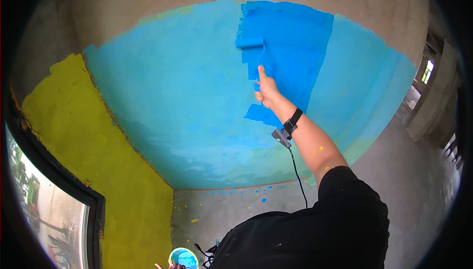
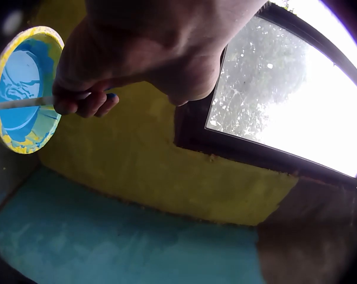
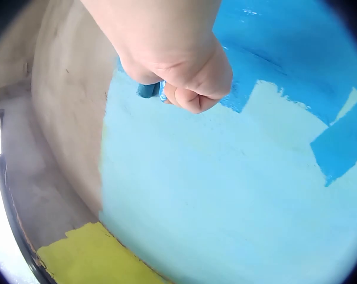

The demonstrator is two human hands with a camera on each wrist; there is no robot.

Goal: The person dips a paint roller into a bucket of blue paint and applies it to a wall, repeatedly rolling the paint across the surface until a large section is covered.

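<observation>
My right hand [image 1: 267, 87] grips the handle of a paint roller [image 1: 250, 42], thumb lying up along it. The blue roller sleeve is against the wall, at the left edge of a fresh darker blue patch [image 1: 300, 37]. In the right wrist view the curled fingers hide the handle, and only an end of the roller [image 3: 147, 90] shows. My left hand [image 2: 131, 53], low at the bottom of the head view, curls its fingers round a thin pale bar crossing the mouth of a paint bucket [image 2: 45, 65]. Blue paint [image 2: 20, 80] lies inside; yellow smears cover the rim.
The wall [image 1: 162, 86] carries light blue paint, bare plaster above. At left a yellow-green wall [image 1: 79, 116] borders a dark-framed window [image 1: 54, 210]. Paint drops spot the grey floor [image 1: 221, 205]. A black cable [image 1: 298, 175] hangs from the right wrist camera [image 1: 282, 138].
</observation>
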